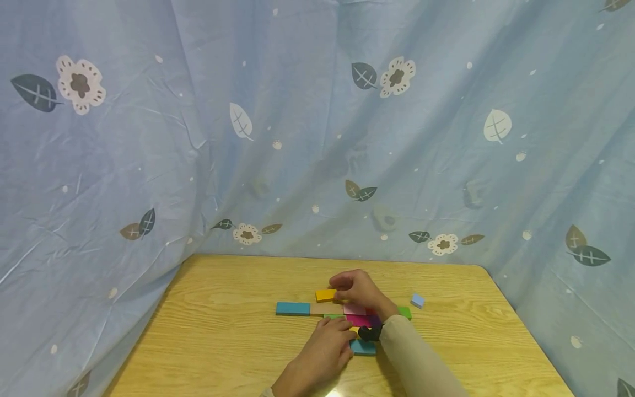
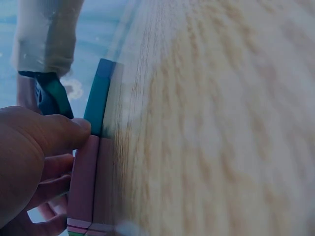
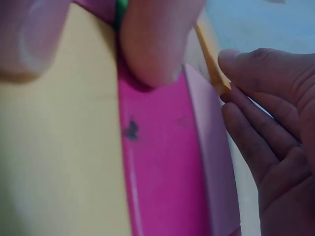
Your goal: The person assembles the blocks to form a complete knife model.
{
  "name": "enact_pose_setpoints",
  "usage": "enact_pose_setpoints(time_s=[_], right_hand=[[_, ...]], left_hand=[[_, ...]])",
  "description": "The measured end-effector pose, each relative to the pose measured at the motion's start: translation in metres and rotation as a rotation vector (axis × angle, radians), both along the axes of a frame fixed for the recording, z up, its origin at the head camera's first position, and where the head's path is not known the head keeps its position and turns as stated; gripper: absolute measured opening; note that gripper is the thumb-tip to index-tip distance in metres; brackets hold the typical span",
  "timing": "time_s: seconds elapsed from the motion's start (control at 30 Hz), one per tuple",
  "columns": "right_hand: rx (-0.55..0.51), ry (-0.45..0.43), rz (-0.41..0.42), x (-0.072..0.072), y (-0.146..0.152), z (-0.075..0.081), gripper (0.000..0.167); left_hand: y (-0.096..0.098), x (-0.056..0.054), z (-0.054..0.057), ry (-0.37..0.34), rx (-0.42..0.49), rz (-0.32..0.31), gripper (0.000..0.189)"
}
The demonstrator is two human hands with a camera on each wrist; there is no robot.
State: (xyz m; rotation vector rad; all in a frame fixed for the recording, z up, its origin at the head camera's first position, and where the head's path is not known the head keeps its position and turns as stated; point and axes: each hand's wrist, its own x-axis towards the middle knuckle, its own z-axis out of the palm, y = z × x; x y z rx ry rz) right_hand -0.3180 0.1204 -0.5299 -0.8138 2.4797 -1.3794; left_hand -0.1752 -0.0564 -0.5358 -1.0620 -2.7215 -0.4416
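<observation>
My right hand pinches the right end of an orange-yellow block just behind a flat layout of coloured blocks. In the right wrist view, the thumb and fingertips meet at the end of that block. My left hand lies at the near left of the layout, its fingers reaching over a green block and a magenta block. Its thumb is beside the near blue block. A yellow block and the magenta one fill much of the right wrist view, with left fingertips over them.
The back row has a long blue block, a tan block and a pink block. A green block shows beyond my right wrist. One small light-blue block lies apart on the wooden table; a patterned curtain hangs behind.
</observation>
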Motion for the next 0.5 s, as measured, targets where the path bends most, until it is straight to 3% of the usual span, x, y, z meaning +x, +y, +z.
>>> enact_pose_setpoints(time_s=[0.3,0.5], right_hand=[[0.050,0.041,0.015,-0.0001,-0.0042,-0.0013,0.032],[0.072,0.051,0.007,0.0016,-0.0049,-0.0011,0.032]], left_hand=[[0.0007,0.0017,0.0015,-0.037,-0.006,0.015,0.025],[0.0005,0.0021,0.0005,-0.019,-0.005,0.016,0.025]])
